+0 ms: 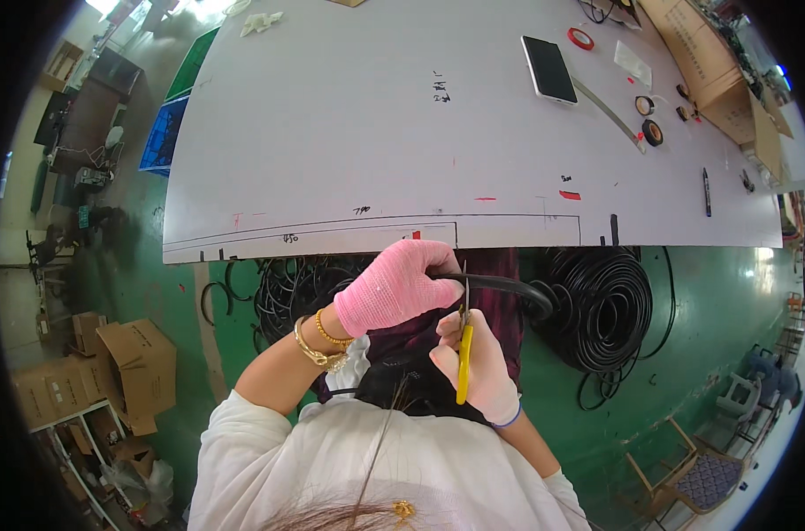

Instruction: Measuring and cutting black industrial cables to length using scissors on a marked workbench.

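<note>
My left hand [394,288], in a pink knitted glove, is closed around a length of black tubing [500,284] just off the table's front edge. The tubing runs right from my fingers and bends down toward the coils. In a paler glove, my right hand [486,367] grips yellow-handled scissors [464,363]. Their metal blades point away from me and cross the tubing close beside my left fingertips. Whether the blades have cut into it cannot be made out.
The white table [332,142] bears drawn lines and marks. On its right lie a tablet [549,69], red tape [580,38], black tape rolls [652,133] and a marker [707,192]. A large black tubing coil [606,310] hangs below the edge. Cardboard boxes [137,372] stand lower left.
</note>
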The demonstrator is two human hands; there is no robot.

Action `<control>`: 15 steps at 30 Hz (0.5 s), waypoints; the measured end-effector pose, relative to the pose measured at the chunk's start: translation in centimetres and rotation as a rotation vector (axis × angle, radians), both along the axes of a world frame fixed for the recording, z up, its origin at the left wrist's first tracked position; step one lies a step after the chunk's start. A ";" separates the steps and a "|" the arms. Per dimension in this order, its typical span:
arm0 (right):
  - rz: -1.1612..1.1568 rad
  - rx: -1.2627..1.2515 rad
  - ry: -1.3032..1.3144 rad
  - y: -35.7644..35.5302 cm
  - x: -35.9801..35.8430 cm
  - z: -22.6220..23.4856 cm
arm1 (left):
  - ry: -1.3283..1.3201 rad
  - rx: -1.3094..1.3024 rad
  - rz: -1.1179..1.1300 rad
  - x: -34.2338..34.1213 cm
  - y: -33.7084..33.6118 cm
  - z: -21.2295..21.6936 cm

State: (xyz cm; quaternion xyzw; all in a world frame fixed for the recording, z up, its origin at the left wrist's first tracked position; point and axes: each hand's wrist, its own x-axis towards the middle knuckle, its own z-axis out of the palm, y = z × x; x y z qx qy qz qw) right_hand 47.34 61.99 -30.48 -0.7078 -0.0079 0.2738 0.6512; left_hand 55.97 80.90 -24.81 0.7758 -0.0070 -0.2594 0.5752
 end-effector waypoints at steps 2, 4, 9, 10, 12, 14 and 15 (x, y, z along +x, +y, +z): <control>-0.016 0.026 0.023 0.2 -0.1 0.0 | -0.013 -0.003 0.011 -0.1 -0.1 0.0; -0.020 0.008 0.028 0.4 0.0 0.3 | -0.035 0.021 -0.005 -0.1 0.1 -0.2; -0.045 0.066 0.088 0.3 -0.4 -1.4 | -0.045 0.039 -0.020 -0.2 0.2 -0.4; -0.033 0.056 0.083 0.4 -0.5 -1.7 | -0.037 0.038 -0.022 -0.2 0.2 -0.4; -0.050 0.030 0.013 0.6 -0.8 -2.5 | -0.030 0.037 -0.023 -0.2 0.2 -0.3; -0.069 0.003 -0.057 0.6 -0.8 -2.5 | -0.018 -0.005 -0.002 -0.2 0.0 -0.3; -0.054 -0.026 -0.083 0.6 -0.8 -2.0 | -0.018 -0.006 0.000 -0.2 0.1 -0.3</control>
